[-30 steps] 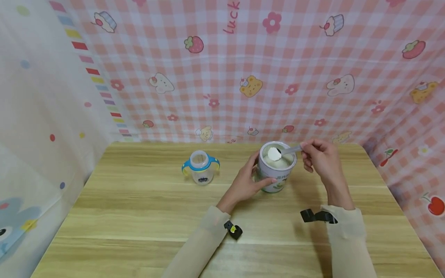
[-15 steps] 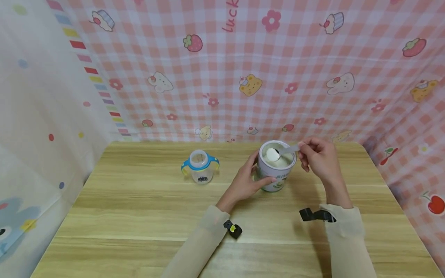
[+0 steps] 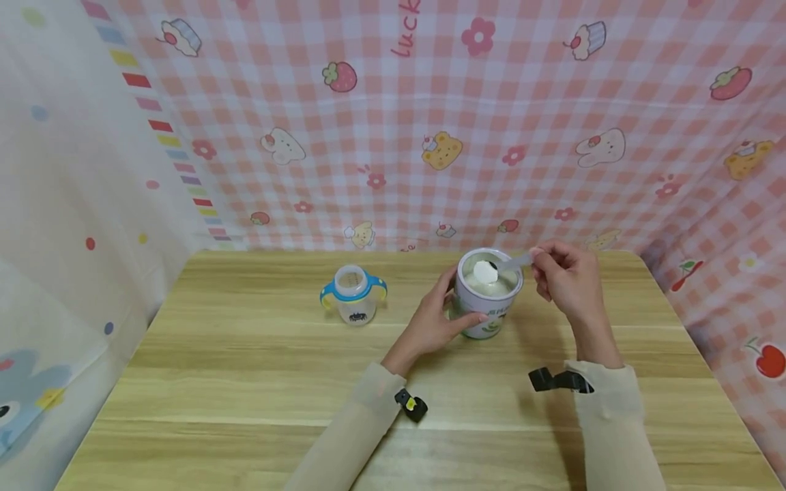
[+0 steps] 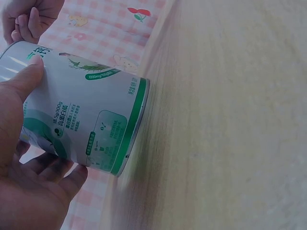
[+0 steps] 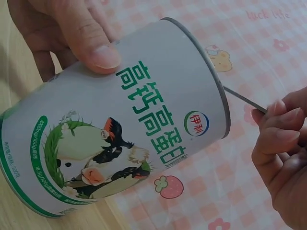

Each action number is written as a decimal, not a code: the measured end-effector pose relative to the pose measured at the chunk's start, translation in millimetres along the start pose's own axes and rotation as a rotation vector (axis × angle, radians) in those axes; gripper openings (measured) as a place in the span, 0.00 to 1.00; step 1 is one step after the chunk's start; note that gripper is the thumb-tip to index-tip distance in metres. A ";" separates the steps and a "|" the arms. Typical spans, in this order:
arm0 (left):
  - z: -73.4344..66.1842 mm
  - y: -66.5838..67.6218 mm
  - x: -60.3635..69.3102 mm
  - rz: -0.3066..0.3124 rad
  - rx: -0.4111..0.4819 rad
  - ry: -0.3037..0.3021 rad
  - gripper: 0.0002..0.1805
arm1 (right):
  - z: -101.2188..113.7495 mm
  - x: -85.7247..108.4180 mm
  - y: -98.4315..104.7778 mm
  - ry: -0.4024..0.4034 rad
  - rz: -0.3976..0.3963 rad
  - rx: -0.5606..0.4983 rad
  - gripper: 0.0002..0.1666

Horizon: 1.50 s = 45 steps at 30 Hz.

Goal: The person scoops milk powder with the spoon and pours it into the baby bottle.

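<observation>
An open white can (image 3: 482,314) with green print and a cow picture stands on the wooden table, with pale powder inside. My left hand (image 3: 432,320) grips its left side, thumb across the front and fingers behind, as the left wrist view (image 4: 86,110) of the can also shows. My right hand (image 3: 571,279) pinches the handle of a spoon (image 3: 517,262) over the can's right rim. White powder (image 3: 485,272) is heaped in the spoon's bowl, within the can's mouth. In the right wrist view only the thin handle (image 5: 244,98) shows past the rim.
A clear cup (image 3: 357,310) with a blue collar and two blue-and-yellow handles stands left of the can, its top uncovered. Patterned cloth (image 3: 368,136) hangs behind the table (image 3: 245,382) and along both sides.
The spoon with its powder has shifted slightly inside the can's mouth, left and then back right, with my right hand. My left hand keeps its hold on the can.
</observation>
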<state>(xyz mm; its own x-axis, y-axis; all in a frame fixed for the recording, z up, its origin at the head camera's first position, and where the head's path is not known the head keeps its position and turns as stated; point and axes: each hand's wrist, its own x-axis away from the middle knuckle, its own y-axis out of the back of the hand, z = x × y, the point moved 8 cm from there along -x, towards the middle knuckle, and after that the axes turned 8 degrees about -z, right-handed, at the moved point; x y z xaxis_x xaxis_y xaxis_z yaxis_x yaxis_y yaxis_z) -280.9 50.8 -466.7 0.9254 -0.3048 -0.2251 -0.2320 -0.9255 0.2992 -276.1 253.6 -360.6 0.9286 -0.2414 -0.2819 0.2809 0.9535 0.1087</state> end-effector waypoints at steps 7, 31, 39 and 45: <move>1.5 -1.1 -1.3 0.004 -0.002 -0.004 0.52 | -1.9 -1.7 2.4 -0.012 -0.031 -0.008 0.15; -2.4 14.4 -3.6 -0.027 -0.029 0.004 0.57 | -18.7 5.6 -9.0 -0.322 -0.008 -0.455 0.12; -18.9 35.9 -5.1 -0.060 -0.052 -0.046 0.57 | -17.9 13.2 -14.0 -0.387 0.038 -0.563 0.17; -37.5 58.1 -4.2 -0.086 -0.090 -0.077 0.54 | -9.9 14.6 -16.5 -0.366 0.045 -0.535 0.16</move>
<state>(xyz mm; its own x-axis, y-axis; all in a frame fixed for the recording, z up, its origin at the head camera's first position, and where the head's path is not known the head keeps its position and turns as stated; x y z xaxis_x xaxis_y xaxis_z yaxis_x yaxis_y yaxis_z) -287.0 6.7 -413.6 0.9141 -0.2452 -0.3230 -0.1223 -0.9261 0.3569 -269.6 236.1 -375.9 0.9858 -0.1547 0.0656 0.1680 0.8992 -0.4039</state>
